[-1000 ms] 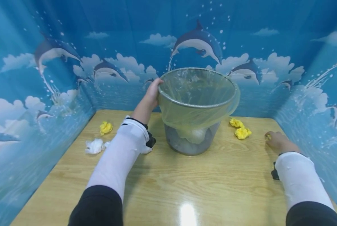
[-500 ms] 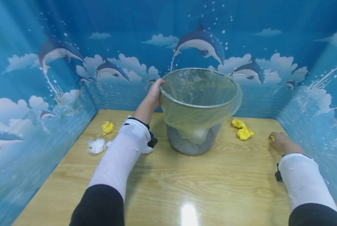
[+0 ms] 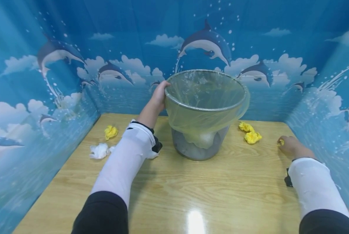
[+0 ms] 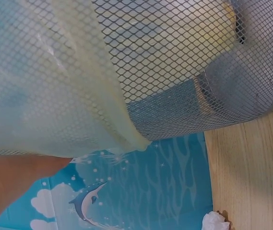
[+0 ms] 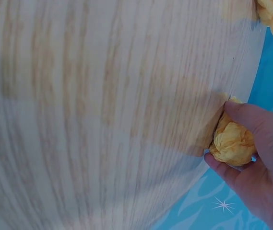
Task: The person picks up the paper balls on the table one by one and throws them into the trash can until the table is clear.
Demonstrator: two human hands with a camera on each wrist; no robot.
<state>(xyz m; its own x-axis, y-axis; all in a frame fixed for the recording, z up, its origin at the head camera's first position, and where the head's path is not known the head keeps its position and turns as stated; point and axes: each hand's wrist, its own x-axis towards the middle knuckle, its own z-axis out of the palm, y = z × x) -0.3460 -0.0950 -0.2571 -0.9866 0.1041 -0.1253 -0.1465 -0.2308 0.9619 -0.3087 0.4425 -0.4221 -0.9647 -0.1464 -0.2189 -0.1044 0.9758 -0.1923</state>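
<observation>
A mesh wastebasket stands near the back of the wooden table, with a thin yellowish bin liner folded over its rim. My left hand grips the rim at its left side, thumb on top; its fingers are hidden behind the liner. At the table's far right, my right hand holds a crumpled yellow paper ball between thumb and fingers, low over the tabletop. Two more yellow paper balls lie between the wastebasket and that hand.
On the left of the table lie another yellow paper ball and crumpled white paper, partly hidden behind my left sleeve. A dolphin-print curtain closes off the back and both sides.
My right hand has shifted very slightly right, and more of the yellow paper ball shows at its fingers. The left hand and the wastebasket have stayed in place.
</observation>
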